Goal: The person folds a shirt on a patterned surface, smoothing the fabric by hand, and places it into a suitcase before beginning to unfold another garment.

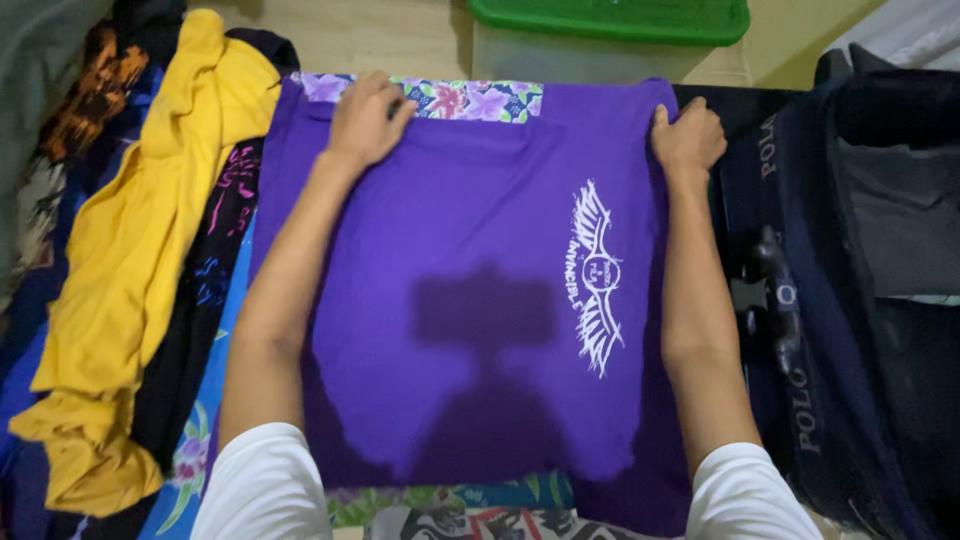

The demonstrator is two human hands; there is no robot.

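A person in white short sleeves leans over a purple T-shirt (470, 300) spread flat on a flower-patterned sheet (470, 100), both arms stretched away from the body to the garment's far edge. The left hand (365, 120) lies palm down on the far left corner, fingers curled over the cloth and pressing it rather than lifting it; the right hand (688, 135) is clenched on the far right edge, a fold of purple fabric pinched in its grip. The shirt lies directly under and between the two forearms, its long axis running from the person's chest toward the hands, so both hands sit at the same far end and neither is clearly nearer than the other. The cloth is a deep, even purple, smooth apart from a faint crease near the top, with a white winged emblem (597, 277) printed sideways toward the right side; the shadow of the head and camera falls across its middle. To the left, a yellow garment (130, 270) is heaped over dark printed clothes (205, 300). To the right rests a dark navy bag (850, 300) with a black handle, and a green lid (610, 18) caps a pale bin beyond the sheet.
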